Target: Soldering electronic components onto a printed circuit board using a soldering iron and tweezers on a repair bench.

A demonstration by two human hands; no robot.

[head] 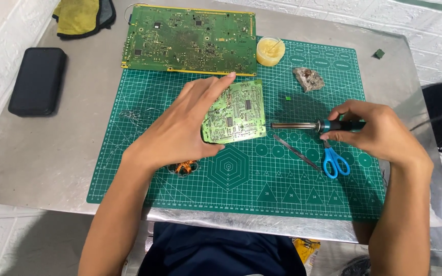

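**Soldering iron meets small circuit board at mid-table**

A person's left hand [180,125] grips a small green circuit board [235,111], tilted up off the green cutting mat [231,179] near the middle of the table [37,153]; the right hand [372,130] is closed around the blue-handled soldering iron [308,124], its tip pointing at the board's right edge, just short of it or touching, too close to tell; the work would go best, by the look of it, with the board braced steady and the left fingers kept back from the edge the hot tip nears; blue-handled scissors [333,161] and metal tweezers [295,151] lie just below the iron, toward the near edge, so a dropped wrist could nudge them; a larger circuit board [190,38] and a tub of yellow flux [270,51] sit toward the far edge, with a grey rock-like lump [308,79] to the right; a black case [38,81] lies by the left edge; the mat's near half is open room, as is the bare metal left of it.
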